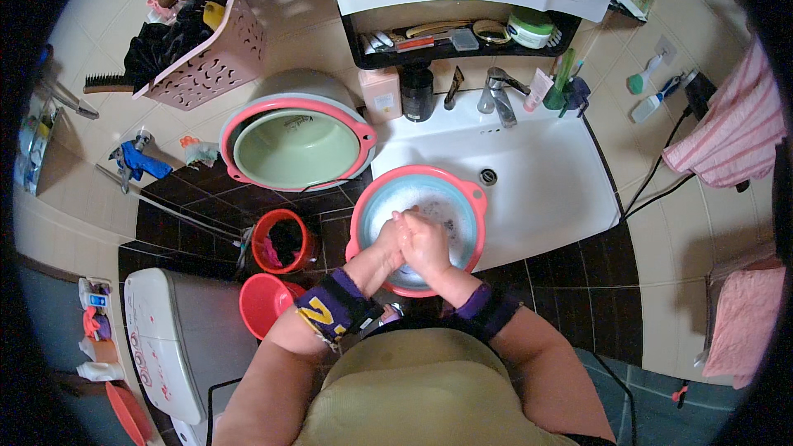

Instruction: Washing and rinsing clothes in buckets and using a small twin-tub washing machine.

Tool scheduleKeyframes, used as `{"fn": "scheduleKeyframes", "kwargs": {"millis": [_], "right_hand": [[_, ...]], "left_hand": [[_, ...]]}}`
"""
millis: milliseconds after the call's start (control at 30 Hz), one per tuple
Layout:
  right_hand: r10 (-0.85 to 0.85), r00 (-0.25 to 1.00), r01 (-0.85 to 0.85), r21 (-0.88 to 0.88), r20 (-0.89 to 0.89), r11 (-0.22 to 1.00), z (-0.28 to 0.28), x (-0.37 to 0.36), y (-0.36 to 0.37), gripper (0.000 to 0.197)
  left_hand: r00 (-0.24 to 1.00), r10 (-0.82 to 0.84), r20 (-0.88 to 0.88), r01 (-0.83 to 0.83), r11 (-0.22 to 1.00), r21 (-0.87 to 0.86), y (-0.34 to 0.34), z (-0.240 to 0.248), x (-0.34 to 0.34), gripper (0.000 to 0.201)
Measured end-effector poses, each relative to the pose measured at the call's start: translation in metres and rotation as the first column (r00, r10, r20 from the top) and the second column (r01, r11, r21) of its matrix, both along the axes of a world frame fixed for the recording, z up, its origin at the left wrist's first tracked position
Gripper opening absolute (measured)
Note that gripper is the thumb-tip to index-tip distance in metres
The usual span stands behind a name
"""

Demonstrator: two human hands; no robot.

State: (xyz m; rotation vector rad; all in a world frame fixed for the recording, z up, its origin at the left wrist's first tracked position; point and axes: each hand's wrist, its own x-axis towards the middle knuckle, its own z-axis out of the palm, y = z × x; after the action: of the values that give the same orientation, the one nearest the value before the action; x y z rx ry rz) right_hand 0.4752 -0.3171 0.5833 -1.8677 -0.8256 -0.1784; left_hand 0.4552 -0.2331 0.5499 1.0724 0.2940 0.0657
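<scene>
Both my hands are closed and pressed together over a round basin (358,223) with a pink rim and blue inside. White suds (438,196) float on the water in it. My left hand (385,251) lies against my right hand (424,243), their fingers folded into each other. Whatever is between them, if anything, is hidden. Dark purple bands circle both wrists: the left wristband (339,307) has yellow marks, the right wristband (489,310) is plainer. The basin overlaps the left part of a white sink (549,186).
Stacked basins (301,149), the top one green inside, stand at the back left. Below are a red bucket (307,239) with dark cloth and a red tub (263,301). A faucet (500,99) and bottles line the sink's back. A washing machine (165,339) stands left.
</scene>
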Motion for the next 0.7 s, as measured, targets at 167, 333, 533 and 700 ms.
{"fn": "scheduleKeyframes", "kwargs": {"millis": [167,333,533,700], "right_hand": [[-0.141,0.964,0.078,-0.271,-0.224,0.960,-0.026,0.038,-0.006,0.028],[0.022,0.993,-0.037,-0.127,-0.119,0.991,-0.016,0.017,-0.001,0.034],[-0.002,0.935,-0.087,-0.236,-0.355,0.968,-0.048,0.071,-0.028,0.035],[0.419,0.399,-0.344,0.290,-0.816,0.893,-0.031,0.088,-0.051,0.031]], "left_hand": [[0.887,-0.102,-0.451,-0.015,0.968,-0.249,0.002,-0.009,-0.001,0.027],[0.872,0.056,-0.486,-0.241,0.914,-0.328,-0.008,0.012,-0.004,0.027],[0.889,-0.128,-0.439,-0.066,0.914,-0.400,0.026,0.019,-0.019,0.037],[0.866,-0.108,-0.488,0.133,0.991,0.017,0.035,0.021,-0.029,0.040]]}}
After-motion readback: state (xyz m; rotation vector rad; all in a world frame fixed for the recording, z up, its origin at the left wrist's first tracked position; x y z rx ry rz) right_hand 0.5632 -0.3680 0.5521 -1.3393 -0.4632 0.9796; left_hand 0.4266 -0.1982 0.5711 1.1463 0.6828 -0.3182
